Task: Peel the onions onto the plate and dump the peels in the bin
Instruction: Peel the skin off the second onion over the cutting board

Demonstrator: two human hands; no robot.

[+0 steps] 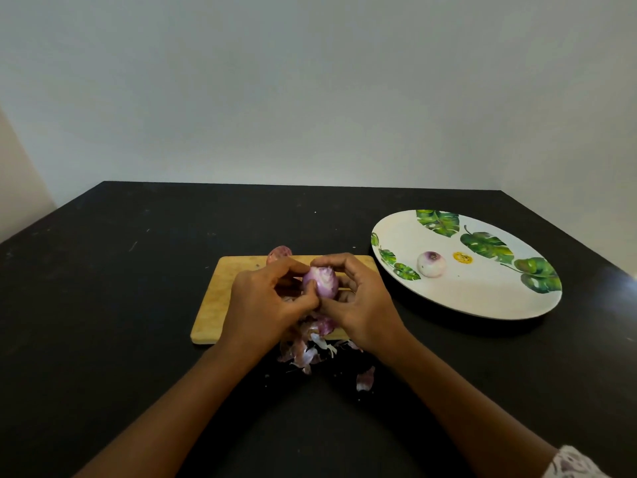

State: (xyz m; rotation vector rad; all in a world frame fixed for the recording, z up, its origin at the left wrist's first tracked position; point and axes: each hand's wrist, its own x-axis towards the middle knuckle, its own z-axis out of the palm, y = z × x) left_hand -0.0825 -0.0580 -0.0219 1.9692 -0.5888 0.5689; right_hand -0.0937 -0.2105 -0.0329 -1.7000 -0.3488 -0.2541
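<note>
Both hands gripped one onion (320, 282) above the cutting board (220, 298), the left hand (267, 301) at nine o'clock of it, the right hand (358, 305) at three. It looked small, firm and probably slick once bare; the papery peels (312, 350) looked fragile, best pinched at a loose edge. A peeled onion (431, 264) sat on the plate (482, 305).

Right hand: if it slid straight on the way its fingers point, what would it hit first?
The right hand points leftward, its fingers curled round the partly peeled onion, so it meets that at once. Right behind it is the left hand, gripping the same onion, though depth is hard to judge.
</note>
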